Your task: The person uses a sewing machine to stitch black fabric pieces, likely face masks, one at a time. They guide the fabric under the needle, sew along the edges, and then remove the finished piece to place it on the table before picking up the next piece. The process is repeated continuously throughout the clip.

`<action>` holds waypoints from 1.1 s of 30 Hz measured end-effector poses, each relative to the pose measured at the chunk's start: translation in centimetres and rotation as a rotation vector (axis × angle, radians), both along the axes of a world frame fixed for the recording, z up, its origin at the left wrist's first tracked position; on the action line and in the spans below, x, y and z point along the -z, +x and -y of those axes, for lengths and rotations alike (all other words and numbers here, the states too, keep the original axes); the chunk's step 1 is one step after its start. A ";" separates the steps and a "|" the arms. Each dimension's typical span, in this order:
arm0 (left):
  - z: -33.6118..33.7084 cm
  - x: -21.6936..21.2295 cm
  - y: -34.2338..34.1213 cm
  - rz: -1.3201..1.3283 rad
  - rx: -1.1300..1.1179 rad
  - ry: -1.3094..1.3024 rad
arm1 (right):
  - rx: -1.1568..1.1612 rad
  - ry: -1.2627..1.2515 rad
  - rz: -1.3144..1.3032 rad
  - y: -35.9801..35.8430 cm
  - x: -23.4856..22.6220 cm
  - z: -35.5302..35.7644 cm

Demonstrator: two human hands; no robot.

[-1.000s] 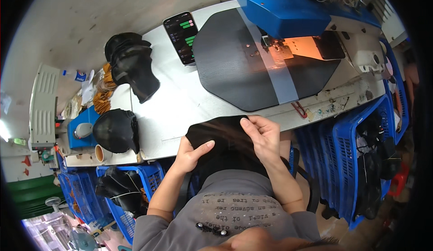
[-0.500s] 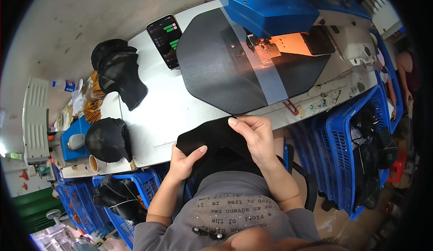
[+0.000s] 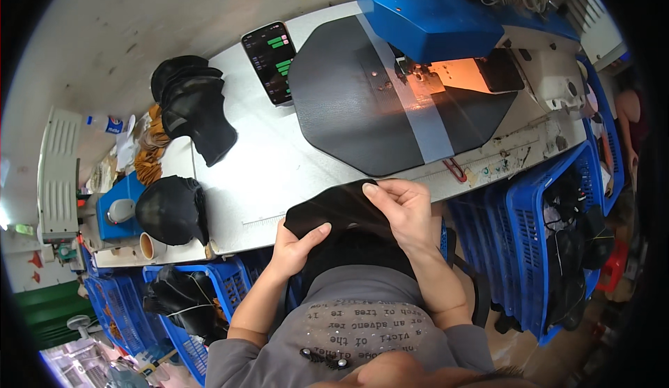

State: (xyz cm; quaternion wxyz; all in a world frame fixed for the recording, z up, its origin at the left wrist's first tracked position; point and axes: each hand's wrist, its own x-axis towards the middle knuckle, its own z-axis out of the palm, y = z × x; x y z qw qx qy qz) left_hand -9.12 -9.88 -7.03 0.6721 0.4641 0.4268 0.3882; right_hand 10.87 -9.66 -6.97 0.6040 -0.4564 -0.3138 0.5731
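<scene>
A flat black piece of leather or fabric (image 3: pixel 327 209) is held between my two hands, off the near edge of the table. My left hand (image 3: pixel 296 249) pinches its lower left part, thumb on top and fingers hidden beneath. At its upper right corner, my right hand (image 3: pixel 405 210) grips the edge between thumb and curled fingers. Just beyond lies a black many-sided board (image 3: pixel 334 102), crossed by a pale see-through strip (image 3: pixel 427 130). The blue-headed sewing machine (image 3: pixel 425 19) stands over that board, its needle area lit orange.
A phone (image 3: pixel 270 64) leans at the back of the table (image 3: pixel 254 172). Stacked black cut pieces (image 3: pixel 202 109) and another black pile (image 3: pixel 171 210) lie left, near a paper cup (image 3: pixel 150 246). Blue crates (image 3: pixel 523 214) with black bundles stand right; another crate (image 3: pixel 226 283) is below left.
The view has shifted slightly, so the table and machine appear a little further right. Both hands keep their hold on the black piece, which is tilted slightly differently.
</scene>
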 end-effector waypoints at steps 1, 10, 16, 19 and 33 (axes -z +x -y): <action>0.0 0.2 0.0 0.005 0.014 0.006 | -0.018 -0.015 0.026 0.1 -0.1 0.2; 0.4 0.1 0.3 0.073 -0.012 -0.039 | -0.104 -0.009 0.085 0.4 -0.6 0.1; 0.2 -0.3 0.7 0.027 0.003 0.015 | -0.164 0.007 0.047 0.8 -1.1 0.3; 0.5 0.4 0.6 -0.022 -0.012 0.032 | -0.137 -0.035 -0.084 0.6 -0.7 0.3; 0.5 0.0 1.8 -0.035 -0.047 0.070 | 0.023 -0.062 -0.022 0.1 -0.6 -0.2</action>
